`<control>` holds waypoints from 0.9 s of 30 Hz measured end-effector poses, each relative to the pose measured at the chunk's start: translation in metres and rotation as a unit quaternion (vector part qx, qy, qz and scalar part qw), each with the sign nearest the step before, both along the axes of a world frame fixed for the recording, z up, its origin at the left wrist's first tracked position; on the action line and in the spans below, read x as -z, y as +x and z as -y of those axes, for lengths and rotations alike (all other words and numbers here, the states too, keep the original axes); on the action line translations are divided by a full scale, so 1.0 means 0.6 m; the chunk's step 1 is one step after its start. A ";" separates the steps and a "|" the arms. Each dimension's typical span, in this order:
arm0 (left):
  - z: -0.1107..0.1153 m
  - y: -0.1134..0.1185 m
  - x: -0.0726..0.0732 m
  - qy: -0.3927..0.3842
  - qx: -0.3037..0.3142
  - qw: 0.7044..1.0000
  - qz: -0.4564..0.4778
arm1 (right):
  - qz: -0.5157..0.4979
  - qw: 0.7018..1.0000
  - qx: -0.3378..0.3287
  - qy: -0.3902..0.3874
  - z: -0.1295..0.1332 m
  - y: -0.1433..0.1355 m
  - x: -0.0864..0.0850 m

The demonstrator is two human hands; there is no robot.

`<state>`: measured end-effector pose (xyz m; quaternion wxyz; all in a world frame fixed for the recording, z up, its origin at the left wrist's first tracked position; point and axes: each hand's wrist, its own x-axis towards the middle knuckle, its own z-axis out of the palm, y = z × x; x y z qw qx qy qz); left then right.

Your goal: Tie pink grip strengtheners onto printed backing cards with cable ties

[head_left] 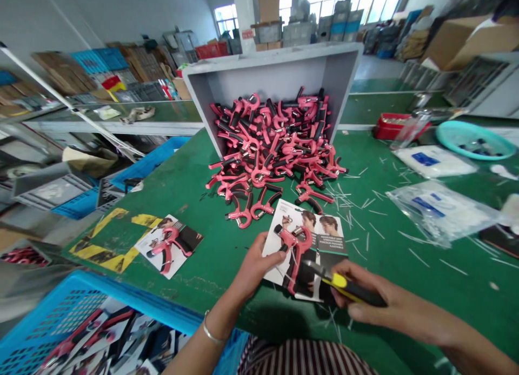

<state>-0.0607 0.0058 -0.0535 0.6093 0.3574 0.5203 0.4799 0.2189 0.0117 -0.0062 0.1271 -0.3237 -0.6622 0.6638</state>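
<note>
My left hand (259,264) holds a printed backing card (332,244) with a pink and black hand gripper (299,250) lying on it, thumb pressed near one handle. White zip ties cross the hand gripper and stick out from it. In my right hand (367,294) is a pair of cutting pliers (344,283) with yellow and black handles. Their jaws are over the card, beside the hand gripper's lower handle; whether they touch a tie I cannot tell. Another carded hand gripper (172,245) lies to the left, near yellow-black tape (101,250).
A tipped grey bin (267,78) spills many pink hand grippers (263,164) onto the green table (194,272). Tie offcuts (368,202) are scattered at right, near plastic bags (433,210) and a turquoise bowl (474,132). A blue basket (57,315) of carded pieces stands at lower left.
</note>
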 end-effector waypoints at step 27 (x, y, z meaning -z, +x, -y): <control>-0.013 -0.007 -0.019 0.004 0.005 1.000 -0.030 | 0.339 0.743 -0.045 0.575 -0.066 -0.042 0.029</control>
